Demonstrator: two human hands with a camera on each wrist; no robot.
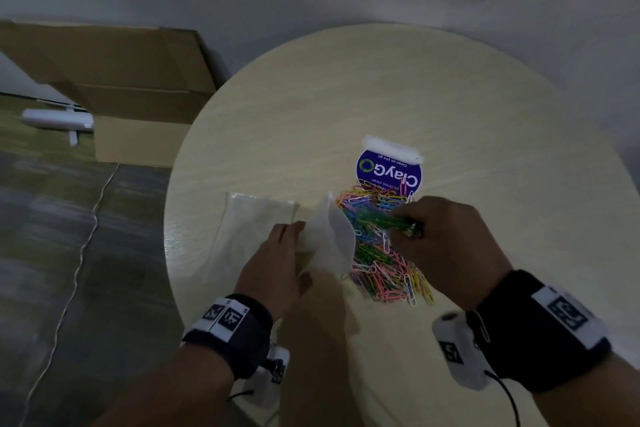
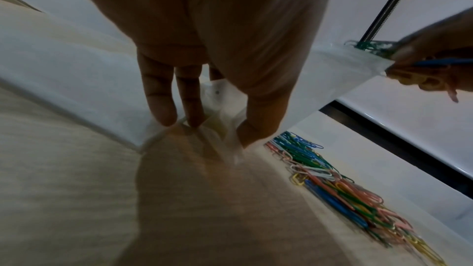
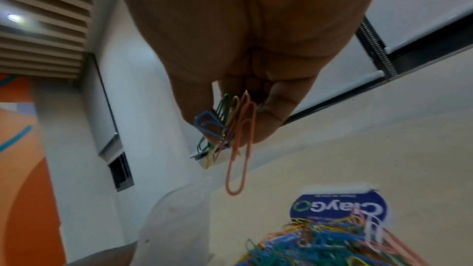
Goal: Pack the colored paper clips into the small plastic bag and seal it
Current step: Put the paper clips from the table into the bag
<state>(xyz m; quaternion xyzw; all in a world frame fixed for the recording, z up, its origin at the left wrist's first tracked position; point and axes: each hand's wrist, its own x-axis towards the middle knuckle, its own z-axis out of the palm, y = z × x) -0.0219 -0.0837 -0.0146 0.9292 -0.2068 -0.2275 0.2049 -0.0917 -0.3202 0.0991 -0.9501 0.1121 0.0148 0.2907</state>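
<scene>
Left hand (image 1: pixel 273 267) pinching plastic bag (image 1: pixel 329 239), mouth facing right, right hand (image 1: pixel 440 246) pinching paper clips (image 1: pixel 381 218)

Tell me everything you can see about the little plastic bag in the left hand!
The small plastic bag is thin, cloudy-clear and crinkly. The left hand holds it up off the round table, with its mouth facing the paper clip pile. The right hand brings a pinched bunch of clips to that opening. Whether any clips are inside cannot be told.

Round pale wood surface (image 1: pixel 398 87): clip pile (image 1: pixel 384 263) at centre, ClayGo pack (image 1: pixel 389 168) touching its far edge, flat clear bag (image 1: pixel 242 239) left of pile.
</scene>
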